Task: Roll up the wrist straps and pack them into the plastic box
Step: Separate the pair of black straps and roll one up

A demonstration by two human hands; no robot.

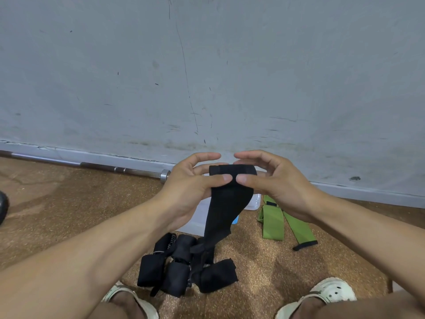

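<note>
In the middle of the frame we hold a black wrist strap (231, 192) up above the floor, its top end folded over into the start of a roll. Our left hand (190, 192) pinches that top end from the left, thumb pressed on the front and fingers curled behind; our right hand (273, 187) pinches it from the right in the same way, the two thumbs almost meeting on the fabric. The rest of the strap hangs down, narrowing toward a pile of black straps (186, 265) on the floor at lower centre (several of these look rolled already, though we cannot tell whether the hanging end touches them).

Behind the hanging strap, partly hidden by it and by our left hand, lies the clear plastic box (254, 202), with a bit of blue showing at its lower edge. Just to the right of the box, two green straps (273, 222) lie flat on the brown cork floor (69, 215). A metal bar (119, 169) runs along the foot of the scuffed grey wall (207, 65) at the left. Two pale clogs (333, 293) show at the bottom edge.
</note>
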